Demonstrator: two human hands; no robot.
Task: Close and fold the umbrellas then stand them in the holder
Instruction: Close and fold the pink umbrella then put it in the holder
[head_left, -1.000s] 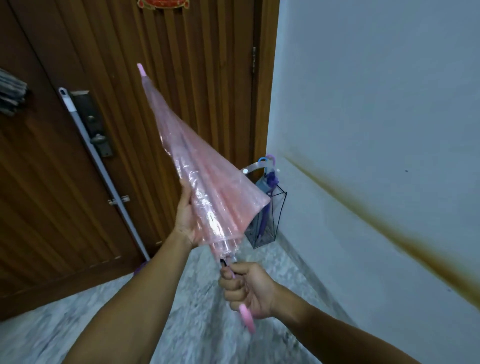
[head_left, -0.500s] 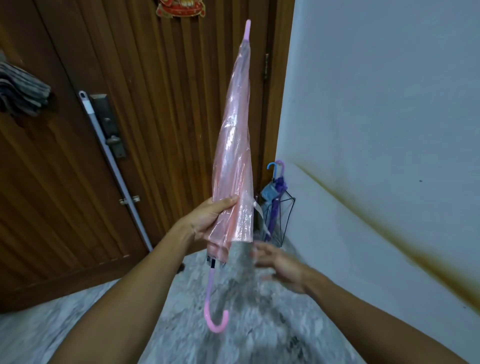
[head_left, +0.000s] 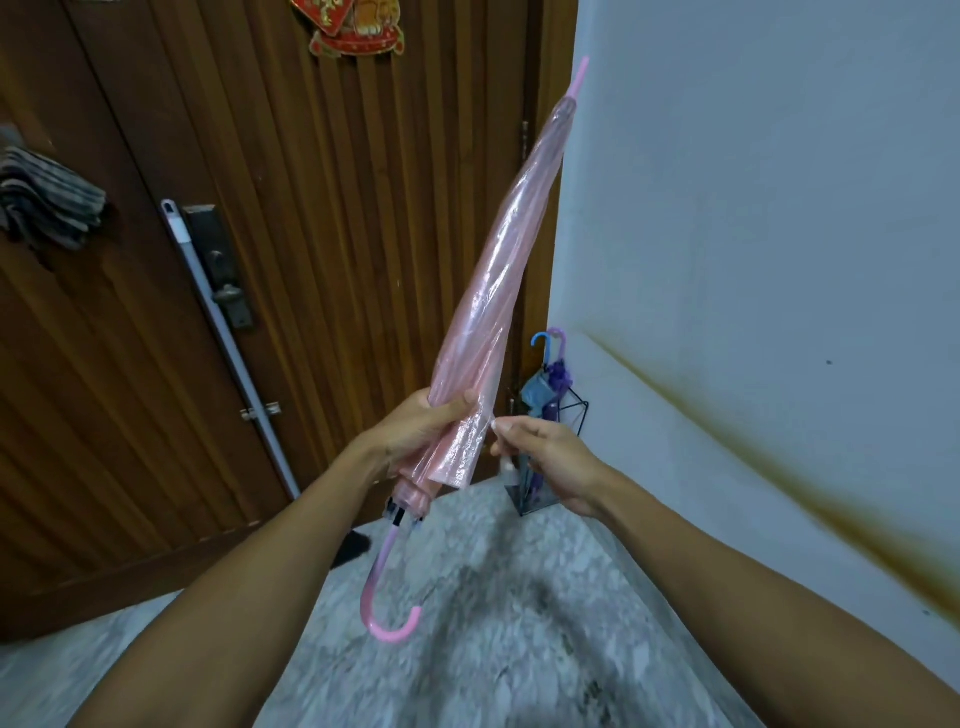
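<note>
- Pink umbrella (head_left: 498, 291) closed, canopy gathered into a slim cone, held in the air in front of the wooden door (head_left: 291, 249).
- Long axis steeply tilted: pink tip up and to the right, crossing the edge of the grey wall (head_left: 753, 208); hooked pink handle (head_left: 387, 608) down and to the left, hanging free above the marble floor (head_left: 493, 597), hook curling up to the right.
- Left hand (head_left: 415, 431) wrapped around the lower canopy just above its hem, thumb lying across the front of the plastic, grip closed on the umbrella.
- Handle and black runner below that grip; nearly the whole canopy above it.
- Right hand (head_left: 540, 457) just right of the left grip, thumb and forefinger pinched together at the canopy's edge on what looks like a small clear strap; too blurred to say for certain.
- Holder (head_left: 571, 426), a black wire frame, standing on the floor in the corner behind the right hand, partly hidden by it.
- Blue umbrella (head_left: 540, 374) and purple umbrella (head_left: 561, 369) standing upright in the holder, hooked handles up, side by side and touching.
- Red and gold ornament (head_left: 353, 26) at the top of the door, well above the grip; gold characters on it too small and cropped to read.
- Dark lock plate with lever (head_left: 223, 270) on the door, far left of the grip; pale pole (head_left: 228, 343) leaning across it.
- Grey folded cloth (head_left: 47, 197) hanging at far left.
- No brand or label readable on any umbrella.
</note>
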